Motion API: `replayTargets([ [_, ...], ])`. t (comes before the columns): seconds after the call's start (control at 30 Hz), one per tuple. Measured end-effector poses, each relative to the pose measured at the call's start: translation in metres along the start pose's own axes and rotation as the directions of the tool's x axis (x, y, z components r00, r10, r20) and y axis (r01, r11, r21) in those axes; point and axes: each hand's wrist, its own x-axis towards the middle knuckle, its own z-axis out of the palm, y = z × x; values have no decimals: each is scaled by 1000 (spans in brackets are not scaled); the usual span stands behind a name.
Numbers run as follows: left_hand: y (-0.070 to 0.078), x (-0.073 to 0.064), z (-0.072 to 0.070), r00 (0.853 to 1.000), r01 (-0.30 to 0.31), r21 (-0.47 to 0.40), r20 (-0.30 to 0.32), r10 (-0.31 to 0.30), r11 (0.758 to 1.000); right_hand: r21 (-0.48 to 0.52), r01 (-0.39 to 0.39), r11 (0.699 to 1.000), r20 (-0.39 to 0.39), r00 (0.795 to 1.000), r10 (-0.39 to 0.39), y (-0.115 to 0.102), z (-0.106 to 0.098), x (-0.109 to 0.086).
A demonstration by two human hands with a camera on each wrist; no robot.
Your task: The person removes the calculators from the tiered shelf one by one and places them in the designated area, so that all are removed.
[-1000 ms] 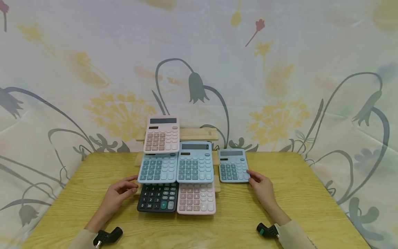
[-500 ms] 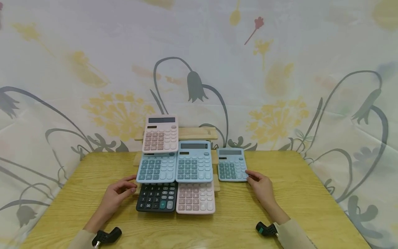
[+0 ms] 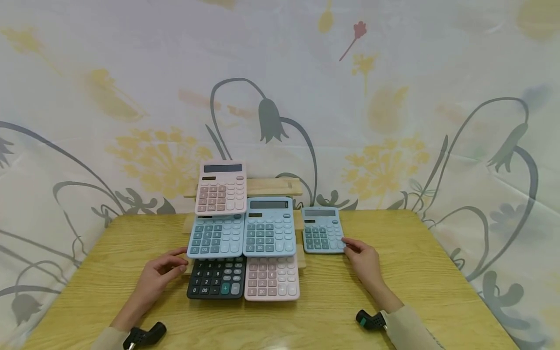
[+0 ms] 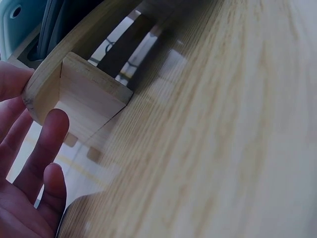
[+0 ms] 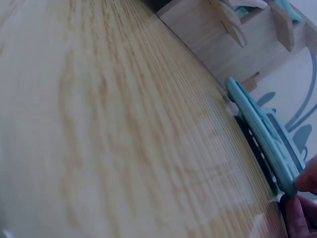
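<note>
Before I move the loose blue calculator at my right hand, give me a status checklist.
1. Right hand grip: ok; it pinches the right side of the loose blue calculator.
2. Left hand on wooden rack: cannot tell; close, contact unclear.
3. On the rack: not ok; that calculator is beside it.
4. Top shelf: ok; bare wood shows right of the upper pink calculator.
5. Bottom row: ok; black calculator beside lower pink calculator.

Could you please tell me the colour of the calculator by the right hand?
The calculator is light blue, clearest in the head view.
</note>
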Motion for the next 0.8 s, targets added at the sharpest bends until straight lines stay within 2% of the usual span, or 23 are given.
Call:
replayTargets([
  [0.37,2,-1,0,1000,-13,-9,4,13,1000,5,17,1000,-28,999,-17,-1,2,-1],
  [0.57,3,-1,0,1000,-15,-3,-2,15,1000,46,-8,999,-29,1000,9,-1,3,0],
  [0.8,2,0,-1,1000,-6,0,4,6,1000,221,-51,974,-34,998,60,-3,-3,3],
])
